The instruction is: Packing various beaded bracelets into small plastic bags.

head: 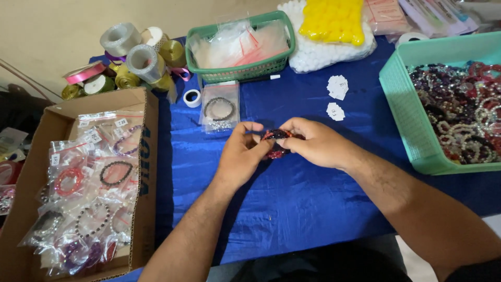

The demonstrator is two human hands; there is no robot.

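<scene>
Cardboard box (pixel 148 172) at left holds many bagged bracelets; my left hand (pixel 241 154) and right hand (pixel 313 142) fingers pinch a red-and-dark beaded bracelet (pixel 275 142), unbagged; turquoise basket (pixel 404 112) at right full.

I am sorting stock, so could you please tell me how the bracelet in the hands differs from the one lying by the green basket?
The held bracelet is bare, red and dark, and pinched between the left hand and right hand. The bagged bracelet is dark, sealed in a clear bag and lies flat on the blue cloth, untouched. Both are beaded rings.
</scene>
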